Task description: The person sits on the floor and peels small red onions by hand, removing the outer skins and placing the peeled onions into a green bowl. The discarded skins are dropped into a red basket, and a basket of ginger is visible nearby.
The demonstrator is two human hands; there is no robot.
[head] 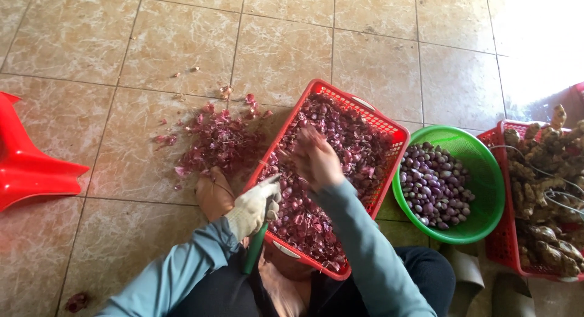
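My gloved left hand point(252, 209) grips a green-handled knife point(258, 247), fingers clamped on it at the red basket point(389, 130) edge. My right hand point(317, 159), blurred, reaches into the shallots point(359, 144) mid-frame; I cannot tell its fingers' state.

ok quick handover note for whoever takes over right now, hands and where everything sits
Left hand: in a white glove, gripping a green-handled knife at the near edge of the red basket.
Right hand: bare and blurred, down among the unpeeled shallots in that basket; grip unclear.
Done: peeled shallots in the green bowl; purple skins piled on the tile floor left of the basket.
Left: the red basket remains mostly full.
Far right: red crate of ginger roots, untouched.
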